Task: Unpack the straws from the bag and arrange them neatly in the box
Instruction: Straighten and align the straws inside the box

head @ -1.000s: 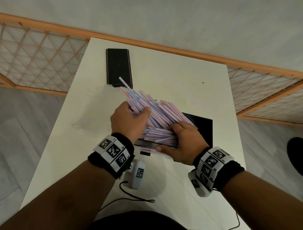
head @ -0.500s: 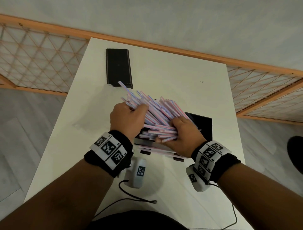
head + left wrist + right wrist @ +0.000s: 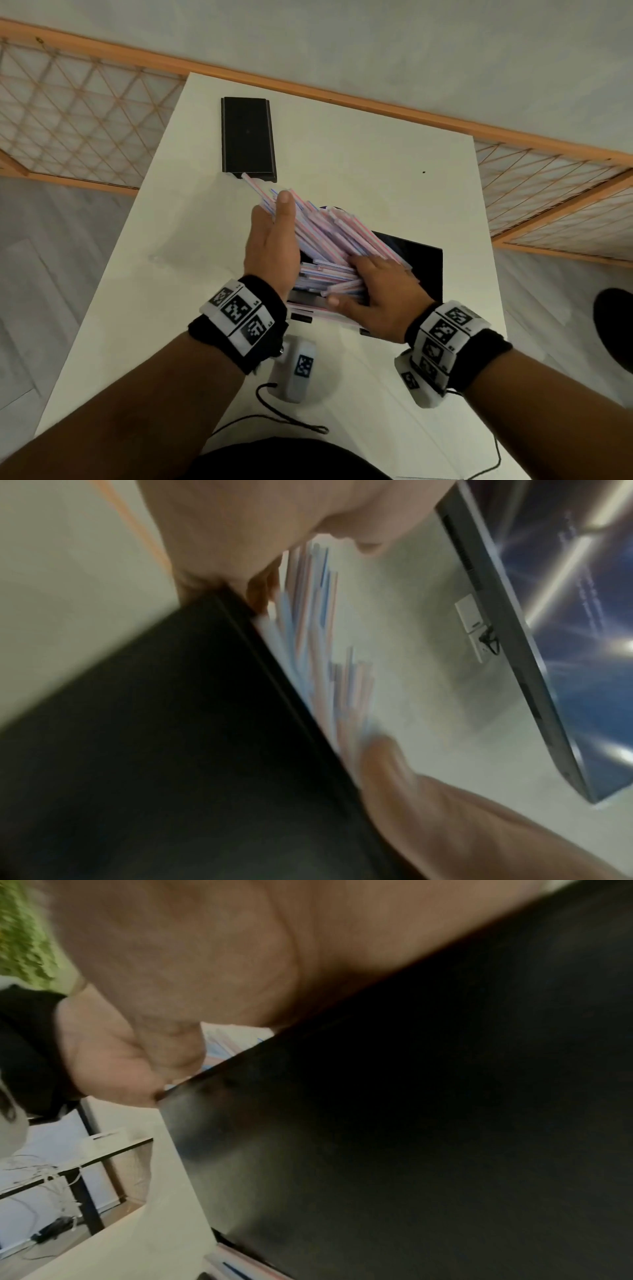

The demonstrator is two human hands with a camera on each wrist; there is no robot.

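Note:
A thick bundle of pink-and-blue striped straws (image 3: 339,236) lies slanted across the open black box (image 3: 421,267) in the middle of the white table (image 3: 376,154). Its far ends fan out toward the upper left. My left hand (image 3: 270,240) stands on edge with straight fingers against the bundle's left side, thumb lying on top. My right hand (image 3: 376,298) covers the near ends, fingers curled over them and thumb against the tips. The blurred left wrist view shows straws (image 3: 308,642) beside the box wall (image 3: 171,750). The right wrist view shows mostly the box's side (image 3: 445,1123).
A black lid (image 3: 248,137) lies flat at the far left of the table; one straw tip reaches its near edge. A faint clear plastic bag (image 3: 191,236) lies left of the hands. A few straws (image 3: 329,316) rest on the table by the box's near side.
My left hand has let go of the far part of the bundle and straightened along its left side. The straws have dropped lower onto the box. The right hand stays on the near ends.

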